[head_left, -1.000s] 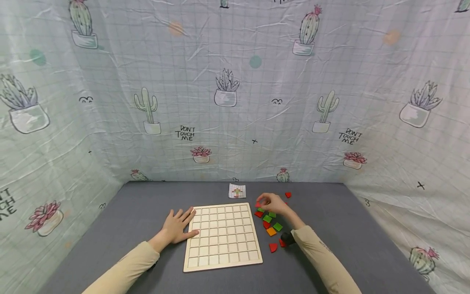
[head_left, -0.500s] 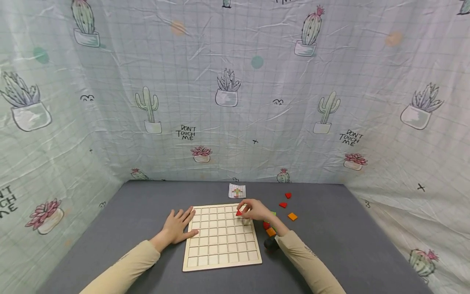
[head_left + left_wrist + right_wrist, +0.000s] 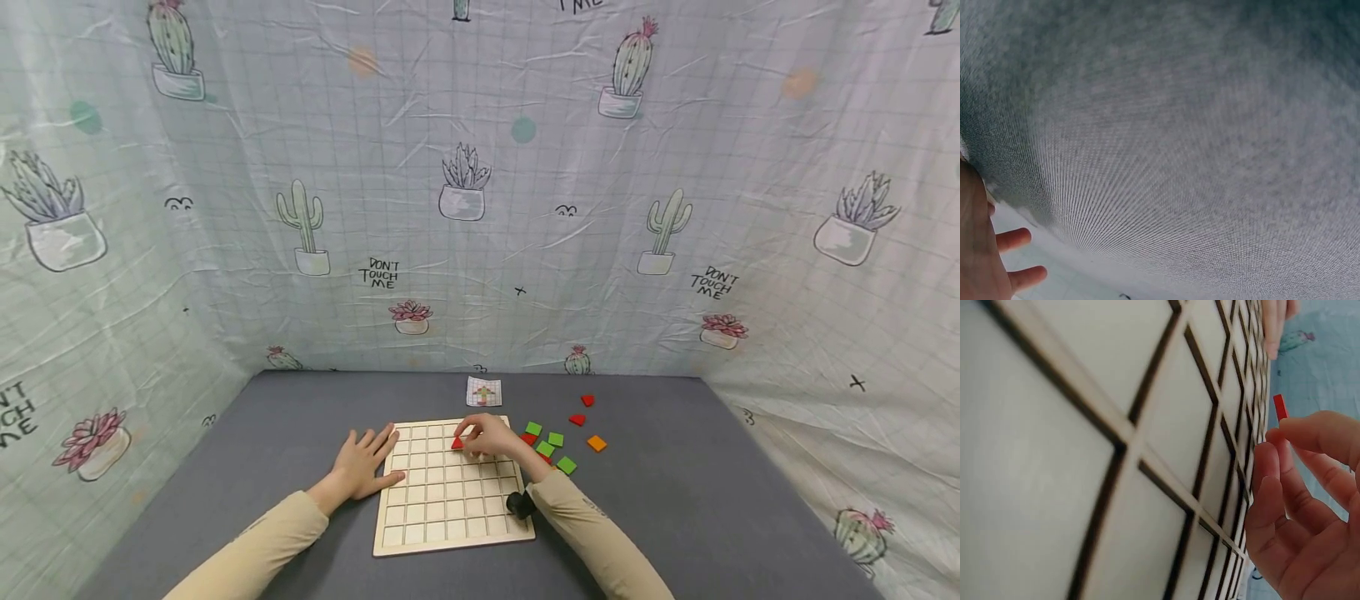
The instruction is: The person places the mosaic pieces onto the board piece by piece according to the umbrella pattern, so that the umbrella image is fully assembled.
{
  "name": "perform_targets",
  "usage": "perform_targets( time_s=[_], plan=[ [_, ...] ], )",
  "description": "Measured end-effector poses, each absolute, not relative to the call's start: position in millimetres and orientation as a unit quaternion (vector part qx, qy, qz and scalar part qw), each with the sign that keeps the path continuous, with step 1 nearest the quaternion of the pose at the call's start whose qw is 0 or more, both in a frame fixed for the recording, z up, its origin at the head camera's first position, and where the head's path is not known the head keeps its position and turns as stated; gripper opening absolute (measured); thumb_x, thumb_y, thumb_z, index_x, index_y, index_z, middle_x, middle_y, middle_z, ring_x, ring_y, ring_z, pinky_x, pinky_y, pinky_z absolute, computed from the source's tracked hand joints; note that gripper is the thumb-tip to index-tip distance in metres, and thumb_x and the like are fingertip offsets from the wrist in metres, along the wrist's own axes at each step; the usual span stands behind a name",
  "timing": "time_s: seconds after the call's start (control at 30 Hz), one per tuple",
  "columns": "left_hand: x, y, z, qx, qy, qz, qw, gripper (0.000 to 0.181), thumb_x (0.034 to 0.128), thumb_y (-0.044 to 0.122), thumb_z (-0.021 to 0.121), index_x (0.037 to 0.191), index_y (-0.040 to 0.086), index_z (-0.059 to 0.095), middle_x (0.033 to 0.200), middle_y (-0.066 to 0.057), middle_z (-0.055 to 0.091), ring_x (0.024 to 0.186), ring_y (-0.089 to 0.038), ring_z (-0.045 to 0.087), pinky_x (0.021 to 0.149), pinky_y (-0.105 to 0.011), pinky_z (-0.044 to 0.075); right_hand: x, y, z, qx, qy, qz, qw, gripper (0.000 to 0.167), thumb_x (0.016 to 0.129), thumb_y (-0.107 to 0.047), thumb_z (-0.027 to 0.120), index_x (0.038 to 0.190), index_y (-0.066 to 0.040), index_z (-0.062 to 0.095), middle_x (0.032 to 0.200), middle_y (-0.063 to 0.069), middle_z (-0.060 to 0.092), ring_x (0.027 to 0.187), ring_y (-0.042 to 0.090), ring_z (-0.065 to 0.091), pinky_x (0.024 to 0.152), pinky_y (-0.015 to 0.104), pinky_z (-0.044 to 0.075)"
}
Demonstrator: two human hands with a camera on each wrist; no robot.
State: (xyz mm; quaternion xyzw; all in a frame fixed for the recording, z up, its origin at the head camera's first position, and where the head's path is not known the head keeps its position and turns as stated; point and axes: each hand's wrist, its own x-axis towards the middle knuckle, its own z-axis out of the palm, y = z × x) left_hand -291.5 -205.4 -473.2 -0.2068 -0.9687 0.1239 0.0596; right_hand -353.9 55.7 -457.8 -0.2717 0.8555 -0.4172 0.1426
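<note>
A pale wooden grid board [image 3: 436, 510] lies on the grey table, its square cells bare where they show. My left hand [image 3: 363, 463] rests flat with fingers spread on the board's left edge; part of it also shows in the left wrist view as a palm and fingers [image 3: 1015, 239]. Over the board's upper part, my right hand [image 3: 487, 437] pinches a small red tile [image 3: 457, 443] between thumb and fingertips. Seen from the right wrist, that red tile [image 3: 1280, 407] stands edge-on above the cells. The rest of it is hidden by the fingers.
Right of the board lie green tiles [image 3: 566, 465], red tiles [image 3: 577, 420] and an orange tile [image 3: 596, 443], some behind the right arm. A small printed card [image 3: 483, 392] with a coloured pattern lies behind the board. A black wrist camera [image 3: 519, 504] hangs under the right sleeve.
My right hand has picked up the red tile from the loose pieces and carried it left over the board. The left hand has stayed in place.
</note>
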Motion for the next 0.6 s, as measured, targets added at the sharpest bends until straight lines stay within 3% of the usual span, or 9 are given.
perform_targets(
  time_s=[0.4, 0.6],
  plan=[
    [-292, -205, -473, -0.205, -0.971, 0.113, 0.055, 0.073, 0.0856, 0.059, 0.039, 0.139, 0.009, 0.033, 0.144, -0.009, 0.032, 0.122, -0.035, 0.042, 0.096, -0.054, 0.031, -358, 45, -461, -0.235, 0.863, -0.420, 0.154, 0.021, 0.081, -0.006, 0.062, 0.102, -0.005, 0.064, 0.075, 0.018, 0.065, 0.051, 0.018, 0.055, 0.044, 0.024, 0.038],
    [-293, -206, -475, -0.204, -0.971, 0.111, 0.051, 0.073, 0.0859, 0.059, 0.038, 0.139, 0.009, 0.032, 0.144, -0.009, 0.031, 0.122, -0.035, 0.041, 0.097, -0.055, 0.030, -361, 43, -457, -0.196, 0.854, -0.442, 0.194, 0.023, 0.081, -0.005, 0.061, 0.104, -0.006, 0.064, 0.059, 0.012, 0.057, 0.048, 0.014, 0.044, 0.045, 0.024, 0.035]
  ],
)
